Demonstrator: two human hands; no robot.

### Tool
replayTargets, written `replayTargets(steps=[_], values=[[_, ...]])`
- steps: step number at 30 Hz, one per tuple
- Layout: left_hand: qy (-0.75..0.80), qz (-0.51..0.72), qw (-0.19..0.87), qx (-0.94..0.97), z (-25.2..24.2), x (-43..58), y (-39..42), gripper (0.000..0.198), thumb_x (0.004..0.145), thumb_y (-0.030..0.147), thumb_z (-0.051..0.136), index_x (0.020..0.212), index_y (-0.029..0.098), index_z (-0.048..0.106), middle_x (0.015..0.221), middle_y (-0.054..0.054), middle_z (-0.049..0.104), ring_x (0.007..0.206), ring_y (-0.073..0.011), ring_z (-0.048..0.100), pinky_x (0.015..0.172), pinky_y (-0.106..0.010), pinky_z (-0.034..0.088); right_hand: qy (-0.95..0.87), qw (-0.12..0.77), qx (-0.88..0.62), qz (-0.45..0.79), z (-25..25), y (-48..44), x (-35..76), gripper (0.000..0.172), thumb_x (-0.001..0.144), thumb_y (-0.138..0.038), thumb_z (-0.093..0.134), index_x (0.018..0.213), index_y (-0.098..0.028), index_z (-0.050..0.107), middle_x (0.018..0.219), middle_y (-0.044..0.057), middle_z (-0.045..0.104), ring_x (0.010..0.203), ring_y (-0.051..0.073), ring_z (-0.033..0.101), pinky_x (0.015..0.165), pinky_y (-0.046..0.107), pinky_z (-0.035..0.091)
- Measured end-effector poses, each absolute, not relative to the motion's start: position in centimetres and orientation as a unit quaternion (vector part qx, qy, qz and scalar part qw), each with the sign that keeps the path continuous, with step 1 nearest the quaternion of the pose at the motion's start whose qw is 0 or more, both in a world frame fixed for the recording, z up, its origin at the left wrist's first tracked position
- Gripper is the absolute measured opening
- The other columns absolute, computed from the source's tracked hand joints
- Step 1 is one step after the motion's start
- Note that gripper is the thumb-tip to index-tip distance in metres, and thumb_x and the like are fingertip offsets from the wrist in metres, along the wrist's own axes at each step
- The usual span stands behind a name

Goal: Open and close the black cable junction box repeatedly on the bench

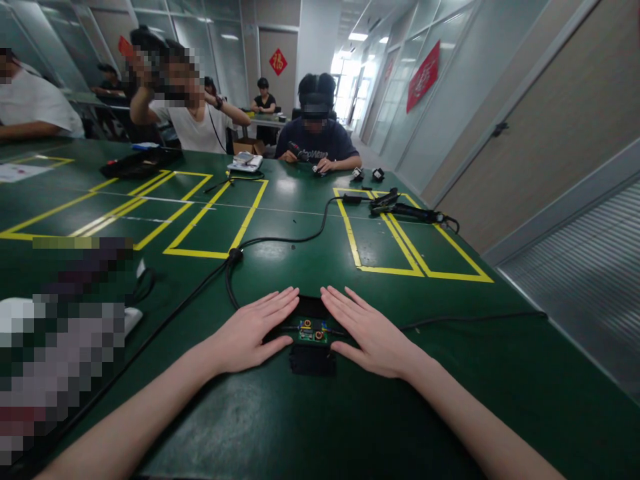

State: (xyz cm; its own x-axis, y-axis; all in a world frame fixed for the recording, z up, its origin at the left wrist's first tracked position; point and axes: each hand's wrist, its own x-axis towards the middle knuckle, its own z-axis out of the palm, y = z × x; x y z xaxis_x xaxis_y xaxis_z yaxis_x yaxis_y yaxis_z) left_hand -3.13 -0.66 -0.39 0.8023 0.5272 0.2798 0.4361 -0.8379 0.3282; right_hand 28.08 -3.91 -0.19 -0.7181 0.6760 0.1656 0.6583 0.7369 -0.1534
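Note:
Between my two hands lies a small green circuit board point(313, 331) with two copper-wound coils. Black cables run from its left and right sides under my hands. A black casing part point(311, 306) shows just beyond the board, and another black casing piece point(313, 361) is on the near side. My left hand point(257, 328) rests flat on the table to the left, fingers stretched out, its thumb tip close to the board. On the right, my right hand point(367, 330) mirrors it, fingers extended and thumb near the board. Neither hand grips anything.
Black cable point(280, 239) crosses the green table point(400, 427) from the left. A dark tool with a cord point(410, 211) lies by the yellow tape at right. A black tray point(140, 161) stands far left. A person point(317, 137) works opposite; others sit at left.

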Motion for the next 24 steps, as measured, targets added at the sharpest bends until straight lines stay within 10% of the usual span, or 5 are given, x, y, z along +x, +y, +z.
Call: replayTargets(steps=[4,11,17,24], values=[[0.224,0.218,0.111,0.943,-0.4,-3.2,-0.5,0.052,0.108,0.030,0.056,0.157,0.021,0.046,0.161,-0.011,0.049,0.150,-0.0236,0.047,0.125,-0.046,0.043,-0.912,0.104,-0.398,-0.013,-0.9,-3.7,29.3,0.082,0.107,-0.044,0.051,0.170,-0.019,0.005,0.172,0.013,0.026,0.161,0.028,0.021,0.129,0.059,0.027],[0.211,0.260,0.049,0.941,-1.0,-2.3,-0.6,0.026,0.105,0.018,0.056,0.124,0.014,0.074,0.140,-0.013,0.069,0.132,-0.0241,0.066,0.114,-0.042,0.056,-0.923,0.147,-0.350,-0.054,-0.3,-4.0,28.4,0.028,0.103,-0.024,0.058,0.126,-0.018,0.073,0.150,0.010,0.062,0.150,0.030,0.046,0.125,0.059,0.035],[0.207,0.313,0.031,0.926,-0.7,-2.3,-0.9,0.022,0.105,0.017,0.055,0.115,0.013,0.075,0.130,-0.014,0.075,0.122,-0.0241,0.073,0.105,-0.039,0.062,-0.916,0.198,-0.341,-0.079,0.8,-4.4,28.0,0.016,0.101,-0.021,0.060,0.102,-0.015,0.075,0.119,0.014,0.074,0.108,0.026,0.069,0.090,0.041,0.059],[0.235,0.339,0.073,0.908,0.3,-2.8,-1.3,0.023,0.108,0.028,0.055,0.117,0.014,0.073,0.089,-0.005,0.080,0.068,-0.0142,0.076,0.063,-0.021,0.059,-0.914,0.186,-0.360,-0.015,0.9,-4.9,28.6,0.026,0.111,-0.023,0.043,0.104,-0.016,0.067,0.083,0.004,0.073,0.068,0.014,0.070,0.063,0.024,0.048]])
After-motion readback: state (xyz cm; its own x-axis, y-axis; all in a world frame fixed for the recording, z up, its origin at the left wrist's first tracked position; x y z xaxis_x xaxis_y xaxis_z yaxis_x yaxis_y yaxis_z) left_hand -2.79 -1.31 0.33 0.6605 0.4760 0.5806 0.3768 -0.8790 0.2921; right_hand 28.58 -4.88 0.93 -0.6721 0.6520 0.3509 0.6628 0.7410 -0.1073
